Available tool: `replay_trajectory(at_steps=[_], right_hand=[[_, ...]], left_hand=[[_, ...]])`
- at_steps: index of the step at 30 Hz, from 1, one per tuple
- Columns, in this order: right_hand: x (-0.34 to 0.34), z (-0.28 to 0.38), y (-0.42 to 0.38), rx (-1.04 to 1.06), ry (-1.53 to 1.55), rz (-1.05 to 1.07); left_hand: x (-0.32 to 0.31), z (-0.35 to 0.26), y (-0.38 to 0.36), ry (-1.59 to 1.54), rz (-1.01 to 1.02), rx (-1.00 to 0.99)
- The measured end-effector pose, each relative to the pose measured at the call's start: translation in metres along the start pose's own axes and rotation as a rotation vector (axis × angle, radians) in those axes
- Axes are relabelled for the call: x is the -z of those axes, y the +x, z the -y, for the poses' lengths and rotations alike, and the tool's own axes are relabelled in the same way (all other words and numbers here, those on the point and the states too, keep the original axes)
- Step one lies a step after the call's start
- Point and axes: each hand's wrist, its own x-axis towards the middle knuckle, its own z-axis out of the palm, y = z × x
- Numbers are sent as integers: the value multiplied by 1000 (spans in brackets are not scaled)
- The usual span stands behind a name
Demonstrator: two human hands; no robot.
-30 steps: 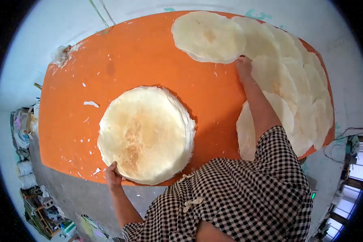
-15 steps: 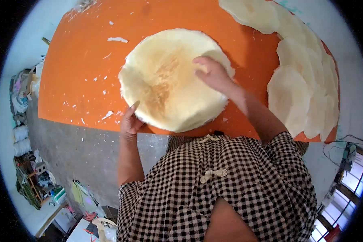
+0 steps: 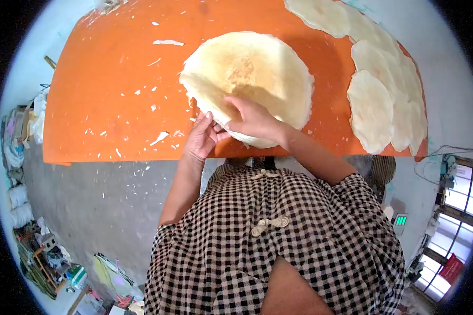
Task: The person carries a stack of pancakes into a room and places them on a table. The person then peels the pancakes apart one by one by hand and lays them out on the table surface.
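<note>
A stack of large, round, pale yellow sheets (image 3: 270, 73) lies near the front edge of the orange table, with a browned patch near its middle. My left hand (image 3: 202, 137) is at the stack's lower left rim, its thumb on top and its fingers curled at the edge. Over the lower left part of the stack, my right hand (image 3: 251, 119) touches the surface near the rim with thumb and fingers apart. The sheet's left edge is slightly raised and ragged by my left hand.
Overlapping pale sheets (image 3: 370, 110) lie along the right side of the orange table (image 3: 105, 84). White scraps (image 3: 160, 137) are scattered on its left part and on the grey floor. Shelves with bags and goods stand at the far left, a window at the lower right.
My right hand has moved from the stack's right part to its lower left, close to my left hand. The stack sits farther right and higher in view, and the view has shifted.
</note>
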Motion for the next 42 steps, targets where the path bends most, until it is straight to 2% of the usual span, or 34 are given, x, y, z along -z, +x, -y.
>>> replay_trajectory(at_steps=[1, 4, 9, 11, 14, 20, 23, 26, 29, 32, 36, 37, 40, 42], right_hand=[[3, 3, -1, 42, -73, 1], [0, -17, 2, -173, 413, 99], [3, -27, 0, -133, 132, -5], [-4, -18, -2, -121, 10, -88], [-7, -11, -6, -77, -120, -93], [-9, -18, -9, -77, 18, -80], [-10, -24, -9, -51, 145, 16], [-11, -31, -8, -24, 222, 20], [-6, -29, -4, -74, 315, 61], [3, 5, -11, -2, -241, 45], [-21, -2, -9, -46, -461, 58], [-20, 4, -10, -29, -506, 23], [-36, -9, -16, 176, -614, -94], [-40, -13, -20, 198, -624, -116]], left_hand=[[1, 1, 0, -2, 1, -5], [2, 6, 0, -2, -7, -18], [0, 10, -1, 161, -85, -29], [9, 13, 1, 159, -80, -46], [1, 12, 2, 136, -125, -50], [-6, 19, 11, 206, -257, -123], [-10, 23, 10, 208, -319, -155], [-10, 23, 9, 228, -368, -163], [-10, 21, 15, 235, -386, -167], [-1, 24, 21, 248, -403, -163], [0, 23, 17, 241, -490, -154], [3, 23, 19, 286, -576, -118], [29, 32, 30, 126, -453, -97], [31, 38, 32, 106, -464, -91]])
